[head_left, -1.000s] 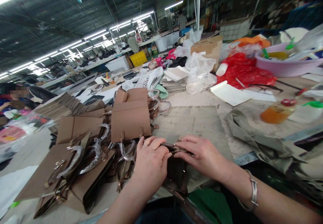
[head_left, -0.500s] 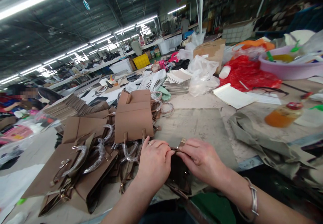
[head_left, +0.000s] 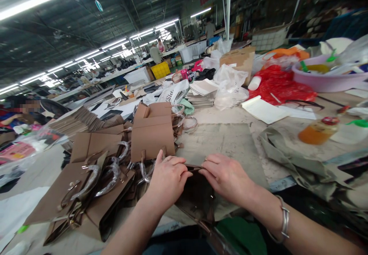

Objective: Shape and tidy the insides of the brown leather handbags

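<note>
"State of the hands?"

"The left hand [head_left: 169, 178] was clamped on the edge of a bag [head_left: 198, 190], thumb against bent fingers. The right hand [head_left: 228, 176] pinched the same edge; the two hands stood slightly apart."

"Location of the bag?"

"Lower centre of the frame, beneath both hands, right of the heaped brown bags [head_left: 152, 136]."

"Which way did it point?"

"The held edge ran left to right, nearly level, with a dark side below it facing the camera. The bag's full long axis could not be told; hands and shadow obscured it."
</note>
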A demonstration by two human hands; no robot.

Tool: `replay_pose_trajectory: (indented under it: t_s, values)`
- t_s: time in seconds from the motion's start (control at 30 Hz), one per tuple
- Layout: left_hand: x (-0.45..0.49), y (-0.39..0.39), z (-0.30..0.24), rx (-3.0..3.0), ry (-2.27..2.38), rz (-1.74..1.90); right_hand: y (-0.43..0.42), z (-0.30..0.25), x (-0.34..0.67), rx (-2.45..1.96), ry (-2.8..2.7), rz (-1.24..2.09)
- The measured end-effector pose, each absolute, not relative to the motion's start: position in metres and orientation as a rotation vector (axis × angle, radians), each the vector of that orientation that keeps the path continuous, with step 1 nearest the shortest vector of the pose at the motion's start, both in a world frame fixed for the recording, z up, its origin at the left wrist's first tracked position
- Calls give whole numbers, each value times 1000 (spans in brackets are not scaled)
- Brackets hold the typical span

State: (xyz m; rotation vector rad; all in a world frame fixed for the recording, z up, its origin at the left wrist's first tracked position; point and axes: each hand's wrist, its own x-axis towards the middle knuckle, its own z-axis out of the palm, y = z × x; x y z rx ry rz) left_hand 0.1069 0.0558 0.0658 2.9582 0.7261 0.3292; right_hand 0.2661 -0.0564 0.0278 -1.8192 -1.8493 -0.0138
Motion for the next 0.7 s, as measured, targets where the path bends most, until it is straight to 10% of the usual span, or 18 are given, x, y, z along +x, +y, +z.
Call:
replay_pose_trajectory:
  t_s: [0.7]
  values:
    - [112, 57, 59, 2949, 890, 346, -49, 43, 261, -1992, -1864, -17]
